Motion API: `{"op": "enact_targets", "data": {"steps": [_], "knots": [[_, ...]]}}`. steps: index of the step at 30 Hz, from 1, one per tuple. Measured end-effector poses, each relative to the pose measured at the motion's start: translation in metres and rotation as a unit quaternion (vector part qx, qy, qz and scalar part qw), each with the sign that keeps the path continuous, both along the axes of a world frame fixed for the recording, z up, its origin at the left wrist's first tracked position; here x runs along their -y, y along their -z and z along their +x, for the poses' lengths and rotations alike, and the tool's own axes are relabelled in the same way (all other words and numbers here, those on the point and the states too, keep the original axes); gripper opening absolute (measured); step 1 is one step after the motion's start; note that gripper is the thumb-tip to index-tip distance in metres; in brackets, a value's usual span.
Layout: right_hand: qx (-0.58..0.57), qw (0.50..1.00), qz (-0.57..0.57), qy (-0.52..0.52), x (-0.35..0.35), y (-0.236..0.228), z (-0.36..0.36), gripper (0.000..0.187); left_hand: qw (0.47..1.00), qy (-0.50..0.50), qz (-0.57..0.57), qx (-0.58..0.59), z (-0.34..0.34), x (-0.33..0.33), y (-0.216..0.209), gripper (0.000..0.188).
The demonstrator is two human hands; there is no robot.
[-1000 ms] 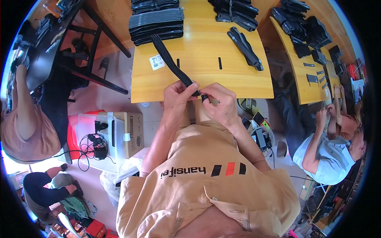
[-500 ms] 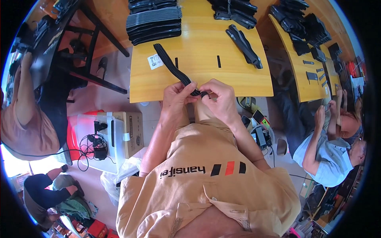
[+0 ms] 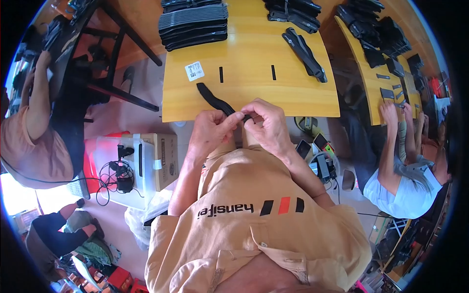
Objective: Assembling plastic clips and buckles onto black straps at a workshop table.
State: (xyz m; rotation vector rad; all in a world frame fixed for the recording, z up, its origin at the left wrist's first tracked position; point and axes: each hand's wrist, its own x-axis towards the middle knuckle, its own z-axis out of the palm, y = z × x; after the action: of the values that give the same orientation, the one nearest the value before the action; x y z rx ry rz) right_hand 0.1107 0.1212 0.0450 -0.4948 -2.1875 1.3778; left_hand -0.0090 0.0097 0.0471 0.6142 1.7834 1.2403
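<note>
One black strap [image 3: 212, 99] is held by both hands at the near edge of the yellow table [image 3: 249, 53], its far end stretched over the tabletop. It is pinched between the thumb and curled fingers of the left hand [image 3: 211, 131], while its near end is pinched by the thumb and forefinger of the right hand [image 3: 266, 126], just beside; how that end is folded between the fingertips cannot be told. Compared with a second ago, the far end has been drawn toward the hands: it is now seen below the white sticker [image 3: 194, 71] instead of reaching past it, and less ribbing is shown. From this, the handling is judged to be centred on the near end. Beyond, a stack of black bands [image 3: 193, 28] is left untouched
</note>
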Motion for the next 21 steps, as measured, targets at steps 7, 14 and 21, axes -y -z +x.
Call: {"op": "enact_targets", "data": {"steps": [7, 14, 21], "knots": [[-0.015, 0.998, 0.048, -0.034, 0.007, 0.013, -0.007, 0.015, 0.992, 0.025, 0.057, 0.105, -0.007, 0.012, 0.012, 0.031], [-0.023, 0.998, 0.041, -0.033, 0.003, 0.012, -0.010, 0.013, 0.990, 0.013, 0.117, 0.081, 0.001, 0.012, 0.017, 0.024], [-0.038, 0.996, -0.064, -0.056, -0.005, 0.015, -0.009, 0.012, 0.987, -0.006, 0.119, 0.106, 0.005, 0.009, 0.022, 0.027]]}}
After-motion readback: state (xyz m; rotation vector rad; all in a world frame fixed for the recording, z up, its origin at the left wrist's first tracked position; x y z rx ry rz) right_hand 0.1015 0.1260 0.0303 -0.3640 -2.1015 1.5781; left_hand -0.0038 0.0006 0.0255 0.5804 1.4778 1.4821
